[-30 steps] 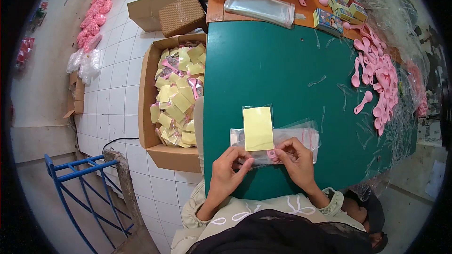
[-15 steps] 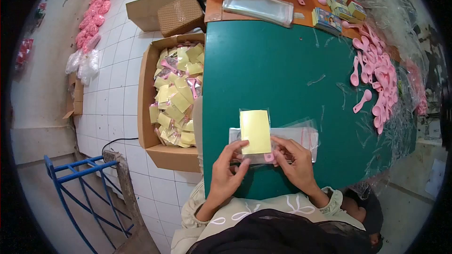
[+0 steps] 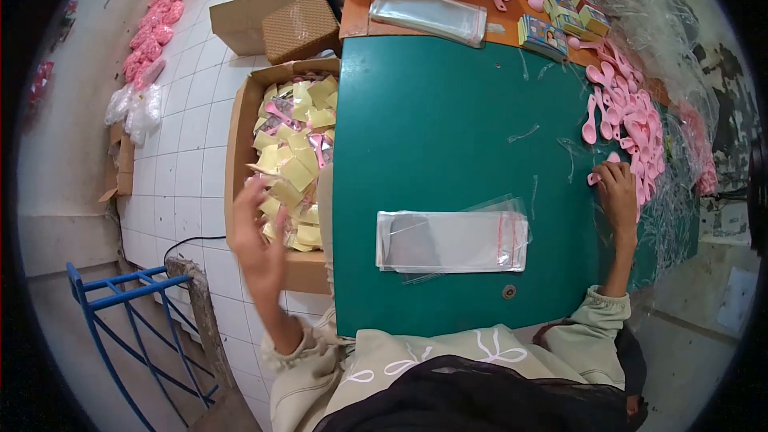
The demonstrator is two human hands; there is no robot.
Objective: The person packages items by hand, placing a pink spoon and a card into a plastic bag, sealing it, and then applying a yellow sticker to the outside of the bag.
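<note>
The table [image 3: 448,112] is dark green, with pink spoons [image 3: 636,124] at three o'clock and clear, red-striped bags [image 3: 472,242] at six. Yellow packets [image 3: 292,172] fill a brown box [image 3: 238,136] at nine o'clock, over white tiles [image 3: 188,152].

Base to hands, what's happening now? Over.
Left hand open, above box of yellow packets. Right hand touching pink spoons. Clear bags flat on table, nothing on top.

Left hand [image 3: 260,240] raised, fingers spread; right hand [image 3: 618,192] outstretched.
</note>
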